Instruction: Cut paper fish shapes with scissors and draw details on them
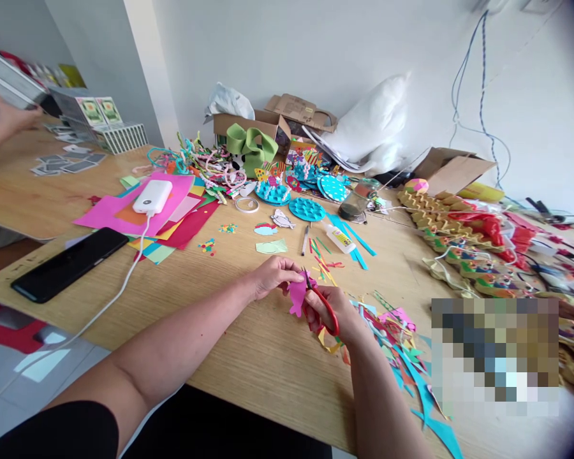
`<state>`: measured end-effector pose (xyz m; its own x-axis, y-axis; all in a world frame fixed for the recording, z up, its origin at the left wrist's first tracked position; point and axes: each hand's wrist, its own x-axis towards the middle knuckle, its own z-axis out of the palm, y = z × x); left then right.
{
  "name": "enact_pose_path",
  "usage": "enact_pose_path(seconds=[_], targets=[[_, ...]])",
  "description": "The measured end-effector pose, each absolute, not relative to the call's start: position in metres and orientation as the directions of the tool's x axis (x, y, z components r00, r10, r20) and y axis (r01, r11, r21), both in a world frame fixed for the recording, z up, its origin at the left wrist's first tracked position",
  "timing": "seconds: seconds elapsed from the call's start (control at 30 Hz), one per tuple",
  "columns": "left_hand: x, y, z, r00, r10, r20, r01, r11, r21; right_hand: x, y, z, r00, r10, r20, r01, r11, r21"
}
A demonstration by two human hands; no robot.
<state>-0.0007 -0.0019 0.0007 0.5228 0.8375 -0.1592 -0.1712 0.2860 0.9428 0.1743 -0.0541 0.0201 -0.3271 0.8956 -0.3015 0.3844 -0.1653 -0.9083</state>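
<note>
Left hand (272,275) pinches the pink paper cutout (297,297) by its upper edge, over the table (249,363). Right hand (340,313) is clenched through the red-handled scissors (326,310), blades pointing up and left into the cutout's right side, apparently slightly parted. The cutout's long axis hangs downward, between both hands.

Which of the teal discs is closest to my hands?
The teal disc lying alone by the glue bottle, just past the pen; the others sit farther back near the green bow.
</note>
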Motion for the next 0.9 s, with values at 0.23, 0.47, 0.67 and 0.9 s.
enact_pose_path(seconds=[0.23,0.47,0.67,0.9], targets=[[-0.0016,-0.0021,0.0018,0.532,0.834,-0.146,-0.174,0.277,0.945,0.1744,-0.0554,0.0226,-0.352,0.892,-0.284,0.36,-0.152,-0.921],[-0.0018,-0.0021,0.0031,0.532,0.833,-0.152,-0.168,0.28,0.945,0.1762,-0.0556,0.0202,-0.344,0.896,-0.281,0.385,-0.139,-0.912],[-0.0023,-0.0017,0.0029,0.533,0.833,-0.147,-0.173,0.277,0.945,0.1757,-0.0546,0.0185,-0.322,0.899,-0.297,0.391,-0.159,-0.906],[-0.0019,-0.0019,0.0015,0.52,0.841,-0.149,-0.199,0.289,0.936,0.1742,-0.0545,0.0145,-0.294,0.913,-0.284,0.376,-0.163,-0.912]])
